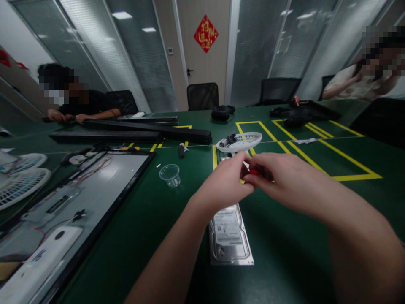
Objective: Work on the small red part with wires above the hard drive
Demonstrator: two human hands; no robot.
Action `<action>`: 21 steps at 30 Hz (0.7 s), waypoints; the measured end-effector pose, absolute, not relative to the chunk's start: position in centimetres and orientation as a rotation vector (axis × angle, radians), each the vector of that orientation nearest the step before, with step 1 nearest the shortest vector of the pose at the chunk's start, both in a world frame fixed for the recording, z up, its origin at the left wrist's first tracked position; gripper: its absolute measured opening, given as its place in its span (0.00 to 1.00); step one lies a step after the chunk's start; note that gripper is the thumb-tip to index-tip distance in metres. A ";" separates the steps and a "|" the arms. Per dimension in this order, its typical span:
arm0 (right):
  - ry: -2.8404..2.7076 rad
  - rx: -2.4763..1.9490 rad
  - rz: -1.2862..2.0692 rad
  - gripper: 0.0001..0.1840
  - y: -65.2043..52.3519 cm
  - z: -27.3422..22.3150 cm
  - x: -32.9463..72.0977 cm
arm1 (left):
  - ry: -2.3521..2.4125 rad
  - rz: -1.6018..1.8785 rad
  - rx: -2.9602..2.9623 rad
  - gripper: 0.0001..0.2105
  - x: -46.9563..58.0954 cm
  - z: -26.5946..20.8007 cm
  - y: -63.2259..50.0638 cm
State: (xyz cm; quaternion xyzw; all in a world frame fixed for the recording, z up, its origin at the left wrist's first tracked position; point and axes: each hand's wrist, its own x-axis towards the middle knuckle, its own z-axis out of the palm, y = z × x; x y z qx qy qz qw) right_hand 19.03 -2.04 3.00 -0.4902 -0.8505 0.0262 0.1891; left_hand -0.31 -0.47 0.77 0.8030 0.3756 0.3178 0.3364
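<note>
My right hand (278, 171) is closed on a small red object (254, 172); only a bit of it shows between the fingers, so its kind stays unclear. My left hand (223, 179) meets it fingertip to fingertip, closed, and what it may pinch is hidden. Both are raised over the far end of a silver hard drive (229, 236), which lies label up on the green table, its far part covered by my left hand. To the left of my hands stands a clear plastic cup (170, 175).
A white slotted basket (247, 141) with dark parts lies beyond my hands. A large flat panel (104, 185) with wires fills the left, white fan grilles (23, 185) beside it. Long black bars (139, 131) lie farther back. Two people sit across the table (284, 270).
</note>
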 end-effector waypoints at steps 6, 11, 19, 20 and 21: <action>-2.403 -1.248 0.133 0.11 -2.3 3.3 18.8 | 1.001 0.801 2.114 0.14 -0.4 1.0 -0.6; -2.430 -1.225 0.141 0.13 -2.2 3.3 18.8 | 0.986 0.806 2.099 0.13 -0.4 1.2 -0.7; -2.397 -1.370 0.087 0.07 -2.4 3.4 18.9 | 1.006 0.785 2.112 0.13 -0.3 1.0 -0.6; -2.399 -1.343 0.093 0.08 -2.4 3.4 18.9 | 1.004 0.787 2.113 0.14 -0.4 1.0 -0.6; -2.401 -1.307 0.100 0.10 -2.4 3.4 18.9 | 1.005 0.789 2.118 0.14 -0.4 1.0 -0.6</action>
